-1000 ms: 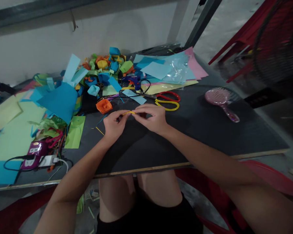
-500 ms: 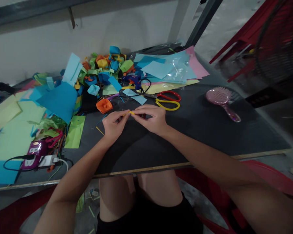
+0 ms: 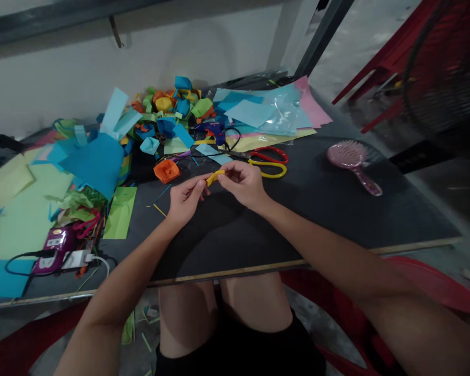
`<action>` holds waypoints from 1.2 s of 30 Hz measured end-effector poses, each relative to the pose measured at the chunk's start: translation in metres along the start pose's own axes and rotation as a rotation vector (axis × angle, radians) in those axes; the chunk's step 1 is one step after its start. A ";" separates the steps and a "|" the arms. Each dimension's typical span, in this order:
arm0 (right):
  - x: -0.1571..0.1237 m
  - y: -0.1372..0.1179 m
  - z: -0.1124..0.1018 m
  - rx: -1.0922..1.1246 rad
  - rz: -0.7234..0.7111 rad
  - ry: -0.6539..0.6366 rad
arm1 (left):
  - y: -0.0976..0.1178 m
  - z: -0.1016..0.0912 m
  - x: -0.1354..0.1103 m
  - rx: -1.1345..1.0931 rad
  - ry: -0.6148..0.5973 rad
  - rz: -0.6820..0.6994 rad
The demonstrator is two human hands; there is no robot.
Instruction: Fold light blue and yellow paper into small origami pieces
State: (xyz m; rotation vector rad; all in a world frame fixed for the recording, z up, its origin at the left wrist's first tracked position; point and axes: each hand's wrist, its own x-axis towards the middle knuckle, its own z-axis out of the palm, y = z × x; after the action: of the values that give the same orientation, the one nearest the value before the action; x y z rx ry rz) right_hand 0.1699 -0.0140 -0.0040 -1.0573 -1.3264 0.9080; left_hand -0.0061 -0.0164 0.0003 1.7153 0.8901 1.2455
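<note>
Between my two hands is a small folded piece of yellow paper (image 3: 215, 178), held over the dark tabletop. My left hand (image 3: 186, 199) pinches its left end with thumb and fingers. At its right end, the thumb and fingers of my right hand (image 3: 243, 183) are closed on it. An orange folded paper piece (image 3: 166, 171) sits just beyond my left hand. Scissors with one red and one yellow handle loop (image 3: 273, 169) lie past my right hand, beside light blue paper strips (image 3: 213, 152).
Colourful folded paper pieces (image 3: 164, 104) are heaped at the back, near a blue glue gun (image 3: 216, 131). Paper sheets (image 3: 254, 112) lie behind the scissors. A pink hairbrush (image 3: 348, 155) rests at right, a purple device (image 3: 57, 248) at left. A fan (image 3: 446, 78) stands beyond the table.
The yellow paper has turned and shows more of its surface between my fingers. My right hand has shifted slightly up and its fingers have moved along the paper.
</note>
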 end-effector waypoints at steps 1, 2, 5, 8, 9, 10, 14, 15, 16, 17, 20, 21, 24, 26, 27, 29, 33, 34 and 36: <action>0.000 0.001 0.000 0.023 0.027 -0.016 | -0.001 0.000 0.001 -0.016 0.006 -0.018; 0.001 0.001 0.000 0.037 0.042 -0.031 | -0.002 0.000 0.001 -0.026 0.015 -0.039; 0.001 0.002 -0.001 0.031 0.035 -0.055 | -0.007 0.001 0.003 -0.057 0.052 -0.103; 0.001 0.001 -0.002 0.029 0.044 -0.064 | -0.010 0.001 0.003 -0.097 0.068 -0.141; 0.002 0.001 -0.002 0.039 0.057 -0.066 | -0.011 0.000 0.003 -0.109 0.067 -0.143; 0.002 0.001 -0.002 0.052 0.070 -0.070 | -0.012 0.000 0.004 -0.120 0.060 -0.141; 0.003 0.001 -0.002 0.099 0.098 -0.072 | -0.015 -0.001 0.005 -0.121 0.032 -0.106; 0.003 0.001 -0.002 0.099 0.093 -0.073 | -0.015 -0.001 0.006 -0.105 0.029 -0.091; 0.003 0.001 -0.002 0.092 0.084 -0.075 | -0.016 -0.001 0.006 -0.085 0.027 -0.073; 0.003 0.000 -0.002 0.082 0.071 -0.076 | -0.017 -0.001 0.006 -0.061 0.025 -0.050; 0.001 0.000 -0.002 0.061 0.031 -0.066 | -0.016 -0.003 0.006 0.010 0.002 0.032; 0.001 0.000 -0.002 0.065 0.024 -0.058 | -0.015 -0.003 0.006 0.038 -0.008 0.063; 0.001 0.001 -0.002 0.094 0.027 -0.041 | -0.010 -0.003 0.005 0.162 -0.014 0.168; 0.002 0.003 -0.002 0.109 0.035 -0.044 | -0.007 -0.003 0.004 0.279 0.023 0.250; 0.002 0.003 -0.002 0.112 0.040 -0.052 | -0.006 -0.002 0.003 0.341 0.051 0.296; 0.002 0.004 -0.001 0.113 0.055 -0.080 | -0.005 -0.002 0.002 0.453 0.102 0.388; -0.001 0.005 0.001 0.101 0.083 -0.120 | -0.005 -0.002 0.002 0.628 0.118 0.460; -0.002 0.005 0.001 0.102 0.085 -0.120 | -0.005 -0.003 0.002 0.658 0.119 0.460; -0.004 0.004 0.002 0.107 0.089 -0.122 | -0.006 -0.003 0.002 0.690 0.125 0.467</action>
State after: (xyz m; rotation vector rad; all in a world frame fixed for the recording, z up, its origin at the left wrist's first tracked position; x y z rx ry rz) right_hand 0.1678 -0.0167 -0.0091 -0.9977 -1.3239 1.1128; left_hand -0.0092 -0.0116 -0.0037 2.5206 1.1176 1.4556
